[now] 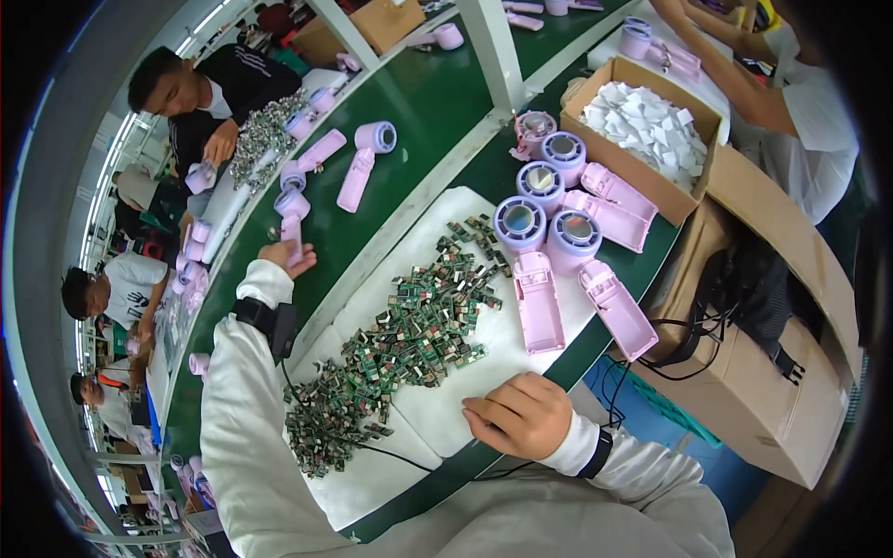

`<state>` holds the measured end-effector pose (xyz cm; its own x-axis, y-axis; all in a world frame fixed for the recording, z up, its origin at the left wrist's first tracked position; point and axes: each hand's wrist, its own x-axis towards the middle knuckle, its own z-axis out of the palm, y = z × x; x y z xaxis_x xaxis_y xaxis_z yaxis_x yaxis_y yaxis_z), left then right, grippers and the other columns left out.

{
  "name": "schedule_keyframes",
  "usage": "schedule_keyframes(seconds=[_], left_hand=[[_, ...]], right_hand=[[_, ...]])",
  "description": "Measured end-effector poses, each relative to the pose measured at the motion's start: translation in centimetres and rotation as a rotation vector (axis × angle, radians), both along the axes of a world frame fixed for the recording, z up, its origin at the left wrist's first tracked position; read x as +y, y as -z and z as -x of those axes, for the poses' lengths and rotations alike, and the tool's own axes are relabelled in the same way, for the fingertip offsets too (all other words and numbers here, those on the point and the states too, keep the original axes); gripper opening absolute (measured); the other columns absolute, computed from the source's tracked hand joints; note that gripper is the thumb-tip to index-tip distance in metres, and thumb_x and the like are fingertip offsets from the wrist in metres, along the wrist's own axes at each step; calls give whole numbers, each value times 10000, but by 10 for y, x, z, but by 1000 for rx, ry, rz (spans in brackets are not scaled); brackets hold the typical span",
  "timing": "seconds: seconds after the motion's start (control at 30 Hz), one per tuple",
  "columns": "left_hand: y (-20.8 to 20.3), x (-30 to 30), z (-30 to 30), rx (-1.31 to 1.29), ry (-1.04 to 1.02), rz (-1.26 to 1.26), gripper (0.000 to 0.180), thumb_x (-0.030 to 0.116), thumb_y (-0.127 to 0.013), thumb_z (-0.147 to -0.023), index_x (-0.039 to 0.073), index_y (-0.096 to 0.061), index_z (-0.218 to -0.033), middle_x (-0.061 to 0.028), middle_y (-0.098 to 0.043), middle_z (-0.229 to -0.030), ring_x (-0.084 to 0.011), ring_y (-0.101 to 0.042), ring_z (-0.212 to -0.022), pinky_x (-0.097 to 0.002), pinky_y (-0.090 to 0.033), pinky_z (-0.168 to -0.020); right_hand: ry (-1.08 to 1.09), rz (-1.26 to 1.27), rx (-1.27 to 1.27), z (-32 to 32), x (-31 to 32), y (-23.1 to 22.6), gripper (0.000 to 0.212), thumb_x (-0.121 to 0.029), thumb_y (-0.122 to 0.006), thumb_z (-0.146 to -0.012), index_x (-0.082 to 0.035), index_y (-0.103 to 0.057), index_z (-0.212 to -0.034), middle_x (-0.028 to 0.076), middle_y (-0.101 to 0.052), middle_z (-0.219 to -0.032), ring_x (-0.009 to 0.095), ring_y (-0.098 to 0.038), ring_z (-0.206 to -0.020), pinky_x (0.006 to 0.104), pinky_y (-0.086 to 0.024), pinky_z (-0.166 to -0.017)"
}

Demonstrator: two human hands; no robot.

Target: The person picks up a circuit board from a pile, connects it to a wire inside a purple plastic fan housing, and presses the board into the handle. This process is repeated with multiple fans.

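Observation:
My left hand (290,259) reaches over the green belt, its fingers closed on the pink handle of a handheld fan housing (292,229) with a lilac round head. Loosely curled, my right hand (526,415) rests by the near edge of the white foam sheet (433,414), with nothing visible in it. A long heap of small green circuit boards (409,325) spreads over the sheet between my arms. Beyond my right hand lie several pink fan housings with lilac ring heads (519,223), their handle shells (539,307) lying open side up.
An open carton (693,191) of white pieces stands at the right, above a larger cardboard box (753,400) with black straps and cables. More fan housings (355,179) lie on the green belt (423,112). A white post (493,56) rises beyond. Co-workers sit across and at upper right.

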<state>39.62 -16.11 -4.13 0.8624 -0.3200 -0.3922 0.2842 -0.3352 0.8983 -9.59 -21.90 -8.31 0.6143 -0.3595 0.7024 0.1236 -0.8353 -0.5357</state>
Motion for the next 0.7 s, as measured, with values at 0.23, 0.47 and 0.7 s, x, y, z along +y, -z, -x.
schedule_keyframes(seconds=[0.23, 0.47, 0.7], left_hand=[[0, 18, -15, -241, 284, -677, 384, 314, -431, -1047, -1, -633, -1136, -138, -760, -867, -254, -665, -558, -395, -570, -508], [19, 14, -46, -176, 66, -684, 376, 346, -428, -1049, 47, -655, -1067, -153, -762, -872, -284, -682, -584, -450, -555, -538], [-33, -55, 7, -1296, 637, -1141, 591, 573, -516, -992, 29, -732, -911, -261, -723, -908, -463, -696, -892, -552, -550, -789]], right_hand=[[10, 41, 48, 0, -1, 2, 186, -130, -808, -764, -90, -741, -932, -10, -601, -792, 157, -575, -703, 295, -485, -609], [2, 34, 44, 1, 1, -2, 180, -124, -805, -763, -91, -740, -928, -11, -599, -790, 154, -577, -702, 289, -477, -601], [19, 31, 66, -1, 0, -4, 160, -119, -808, -761, -88, -743, -904, -7, -603, -772, 165, -576, -682, 292, -476, -595]])
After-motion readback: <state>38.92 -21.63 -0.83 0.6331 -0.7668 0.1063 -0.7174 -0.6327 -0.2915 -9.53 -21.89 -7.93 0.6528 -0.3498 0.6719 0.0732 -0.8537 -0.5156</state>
